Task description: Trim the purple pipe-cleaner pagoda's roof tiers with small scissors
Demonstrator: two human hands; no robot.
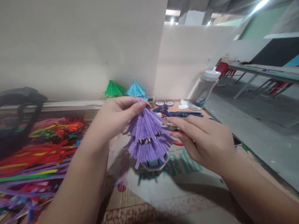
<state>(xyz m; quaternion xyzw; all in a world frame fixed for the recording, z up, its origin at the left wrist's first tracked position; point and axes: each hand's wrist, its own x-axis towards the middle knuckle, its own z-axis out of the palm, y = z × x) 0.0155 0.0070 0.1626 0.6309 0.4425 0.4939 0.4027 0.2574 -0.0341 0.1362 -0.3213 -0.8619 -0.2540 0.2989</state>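
A: ok so what are the fingers doing here?

B: Left hand (118,114) has thumb and fingers pinched on the tip of the purple model (147,132), coming in from 11 o'clock. Right hand (205,141) is at 3 o'clock, fingers bunched narrow by the edge of the upper tier (143,123). Can't tell if there's a strip between them, sorry.

A: what could go wrong?

B: imo squeezing too hard could crush that tip. A sideways tug from 3 o'clock might also pop strips loose or twist the tiers, since the only sure hold I see is up top.

A: and the bottom?

B: The pale base (154,168) pokes out at 6 o'clock, over the printed board (158,193). Can't tell if they touch; if not, a slipping pinch drops it.

A: further out?

B: Looks like a blue glue gun (163,109) at 1 o'clock. If it's hot, a careless knuckle could get burned.
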